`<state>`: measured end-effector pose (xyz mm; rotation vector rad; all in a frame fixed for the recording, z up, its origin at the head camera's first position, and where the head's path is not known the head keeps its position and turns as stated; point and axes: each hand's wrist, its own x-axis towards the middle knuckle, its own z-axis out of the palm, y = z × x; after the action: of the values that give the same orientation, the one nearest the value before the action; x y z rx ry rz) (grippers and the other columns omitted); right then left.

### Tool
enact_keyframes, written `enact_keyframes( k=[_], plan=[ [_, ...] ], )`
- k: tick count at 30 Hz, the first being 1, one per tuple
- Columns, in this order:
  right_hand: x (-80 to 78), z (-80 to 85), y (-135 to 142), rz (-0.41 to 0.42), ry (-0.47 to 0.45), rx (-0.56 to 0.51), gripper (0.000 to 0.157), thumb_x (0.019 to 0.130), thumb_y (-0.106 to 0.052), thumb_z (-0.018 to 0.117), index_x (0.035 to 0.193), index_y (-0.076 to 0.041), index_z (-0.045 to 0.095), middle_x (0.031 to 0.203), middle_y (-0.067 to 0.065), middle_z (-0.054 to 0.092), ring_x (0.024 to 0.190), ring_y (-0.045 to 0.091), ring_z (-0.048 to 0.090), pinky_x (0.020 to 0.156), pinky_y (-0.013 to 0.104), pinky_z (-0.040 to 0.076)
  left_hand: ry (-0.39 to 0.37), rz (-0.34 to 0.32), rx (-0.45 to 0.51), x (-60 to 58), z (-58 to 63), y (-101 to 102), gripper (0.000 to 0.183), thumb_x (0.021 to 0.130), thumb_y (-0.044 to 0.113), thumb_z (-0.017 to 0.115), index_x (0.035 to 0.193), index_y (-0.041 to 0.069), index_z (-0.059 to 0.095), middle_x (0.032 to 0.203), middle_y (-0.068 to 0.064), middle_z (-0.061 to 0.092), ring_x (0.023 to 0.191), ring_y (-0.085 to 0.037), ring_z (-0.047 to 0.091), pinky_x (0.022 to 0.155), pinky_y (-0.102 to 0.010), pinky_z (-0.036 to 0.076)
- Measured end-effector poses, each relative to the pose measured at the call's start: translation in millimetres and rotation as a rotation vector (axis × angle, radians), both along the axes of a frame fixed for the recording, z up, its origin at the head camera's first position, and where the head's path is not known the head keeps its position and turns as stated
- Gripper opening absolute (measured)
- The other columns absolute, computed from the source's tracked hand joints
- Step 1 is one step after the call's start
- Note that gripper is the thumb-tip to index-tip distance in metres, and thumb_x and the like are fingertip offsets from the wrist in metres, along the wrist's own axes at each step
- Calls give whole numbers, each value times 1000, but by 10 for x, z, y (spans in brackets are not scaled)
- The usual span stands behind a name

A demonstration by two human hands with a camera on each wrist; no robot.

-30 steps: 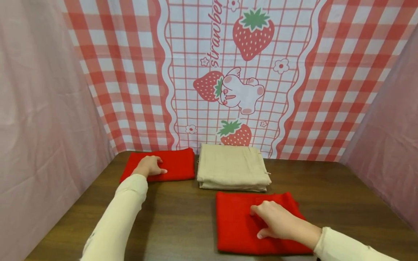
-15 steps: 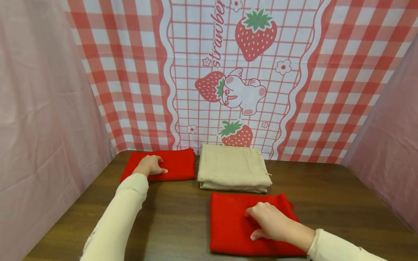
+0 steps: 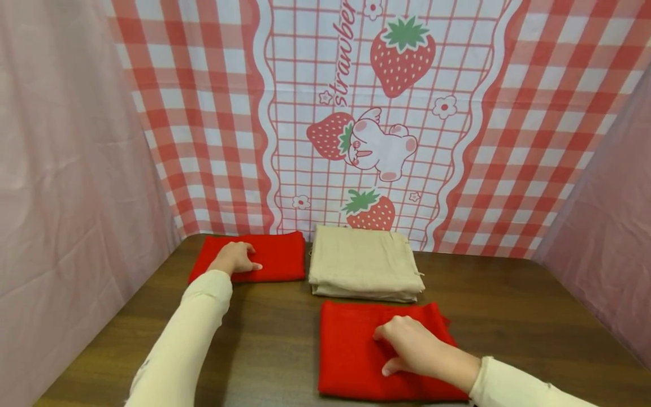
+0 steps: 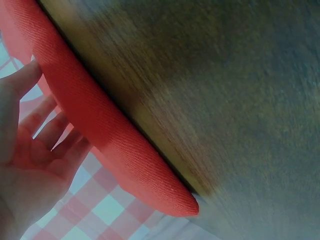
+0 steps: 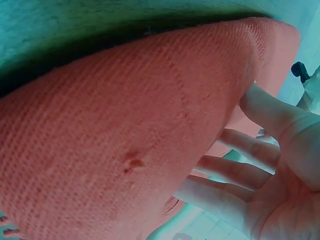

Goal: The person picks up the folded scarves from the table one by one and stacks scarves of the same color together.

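Observation:
My left hand [image 3: 235, 259] rests on a folded red knit cloth [image 3: 280, 254] at the table's back left, its fingertips and thumb touching the top. In the left wrist view the fingers [image 4: 52, 131] reach out over the thick folded edge [image 4: 112, 130]. A second folded red knit cloth [image 3: 348, 353] lies at the front, right of centre. Lightly bent, the fingers of my right hand [image 3: 414, 347] press on its top. Seen from the right wrist, its ribbed face [image 5: 115, 120] has a small snag, and short fringe strands show at the lower left.
Between and behind the red cloths stands a neatly folded beige cloth stack [image 3: 361, 260], close to the front red one. The brown wooden table [image 3: 274, 345] ends at a strawberry-print checked curtain [image 3: 213, 141]. Pink drapes [image 3: 66, 169] hang at both sides.
My right hand has slid the front red cloth a short way left across the table. The left hand and its cloth stay in place. The head view has shifted slightly.

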<state>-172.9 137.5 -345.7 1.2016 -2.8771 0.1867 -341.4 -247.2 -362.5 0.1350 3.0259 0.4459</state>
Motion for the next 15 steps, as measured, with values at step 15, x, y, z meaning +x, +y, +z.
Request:
enact_keyframes(
  k=[15],
  plan=[
    [7,7,-163,-41,-28,1,37,57,-22,90,86,-8,73,77,-1,71,66,10,59,57,24,48,-18,8,18,-10,3,-7,59,83,38,70,129,3,58,130,-22,58,115,-37,52,103,-50,45]
  ],
)
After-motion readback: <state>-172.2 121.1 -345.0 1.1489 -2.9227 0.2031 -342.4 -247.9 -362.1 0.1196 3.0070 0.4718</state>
